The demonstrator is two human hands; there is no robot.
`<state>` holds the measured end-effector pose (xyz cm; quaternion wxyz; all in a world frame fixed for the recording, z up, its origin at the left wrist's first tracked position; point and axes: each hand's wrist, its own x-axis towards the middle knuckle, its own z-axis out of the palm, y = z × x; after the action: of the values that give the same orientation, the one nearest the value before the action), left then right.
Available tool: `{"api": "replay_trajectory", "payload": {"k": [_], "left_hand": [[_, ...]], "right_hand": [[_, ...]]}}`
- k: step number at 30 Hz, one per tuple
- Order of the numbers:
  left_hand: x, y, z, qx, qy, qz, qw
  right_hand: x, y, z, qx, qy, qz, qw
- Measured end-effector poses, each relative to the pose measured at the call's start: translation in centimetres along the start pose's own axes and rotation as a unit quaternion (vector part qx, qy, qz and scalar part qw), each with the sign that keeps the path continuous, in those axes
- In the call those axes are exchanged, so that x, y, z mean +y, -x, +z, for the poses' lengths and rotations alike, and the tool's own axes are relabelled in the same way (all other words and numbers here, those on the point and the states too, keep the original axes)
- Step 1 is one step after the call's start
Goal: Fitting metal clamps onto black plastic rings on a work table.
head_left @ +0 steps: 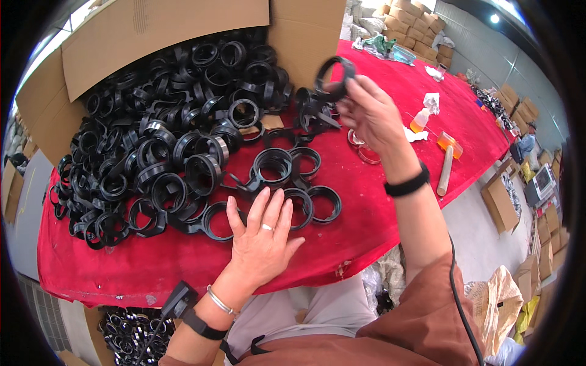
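My right hand (372, 116) is raised over the table's right part, its thumb and fingers closed on the edge of a black plastic ring (320, 74), slightly blurred. My left hand (259, 244) lies palm down with spread fingers at the near edge of a group of black rings, fingertips touching or just above them. In front of it stand stacked rings (273, 154), with another single ring (337, 206) to the right. A large heap of similar black rings (146, 152), some with side tabs, fills the table's left. Below my right hand lies a smaller cluster (311, 116).
An opened cardboard box (171, 30) stands behind the heap on the red-covered table (201, 268). To the right are a mallet (446, 168) with a wooden handle, a small bottle of orange liquid (420, 122) and thin reddish rings (367, 157). More rings (131, 335) fill a box below.
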<state>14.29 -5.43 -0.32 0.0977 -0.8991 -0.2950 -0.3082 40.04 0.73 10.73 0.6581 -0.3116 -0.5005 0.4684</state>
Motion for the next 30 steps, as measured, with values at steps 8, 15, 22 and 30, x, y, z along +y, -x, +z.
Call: {"api": "replay_trajectory", "payload": {"k": [8,15,22,30], "left_hand": [[2.1,-1.0,-0.2,0.027,0.195,-0.014,0.98],[4.4,0.5,-2.8,-0.141,0.745,-0.235,0.609],[6.2,2.5,-4.3,-0.162,0.787,-0.331,0.494],[6.0,3.8,-5.0,-0.132,0.778,-0.368,0.492]], "right_hand": [[-0.9,8.4,-3.8,0.037,-0.19,-0.047,0.98],[2.4,16.8,0.7,-0.115,-0.215,0.274,0.93],[5.0,5.5,-10.9,0.197,0.751,-0.092,0.624],[5.1,2.9,-11.5,0.071,0.815,-0.046,0.574]]}}
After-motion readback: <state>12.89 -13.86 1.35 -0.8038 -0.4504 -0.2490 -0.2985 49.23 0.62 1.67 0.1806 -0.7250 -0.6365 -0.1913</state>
